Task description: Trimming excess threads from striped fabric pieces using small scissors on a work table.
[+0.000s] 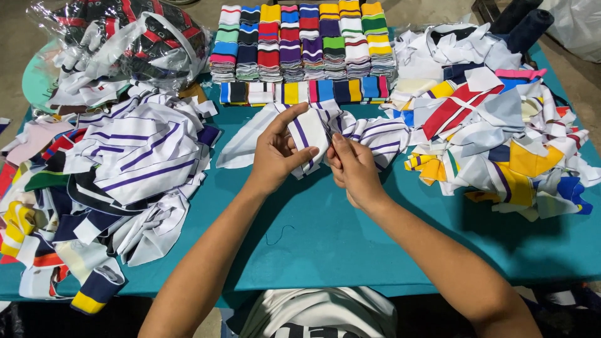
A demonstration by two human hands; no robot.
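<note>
Both of my hands hold a white knitted collar piece with purple stripes [311,128] above the middle of a teal table [325,231]. My left hand [275,153] grips it from the left, thumb over its front. My right hand [352,169] pinches its lower edge from the right. More white and purple striped pieces [375,134] trail off behind my right hand. The part of the piece between my palms is hidden.
A heap of striped collar pieces [125,163] covers the table's left side. Another mixed heap [494,125] lies at the right. Folded coloured stacks [300,44] stand in rows at the back. A clear plastic bag of pieces [125,44] sits back left.
</note>
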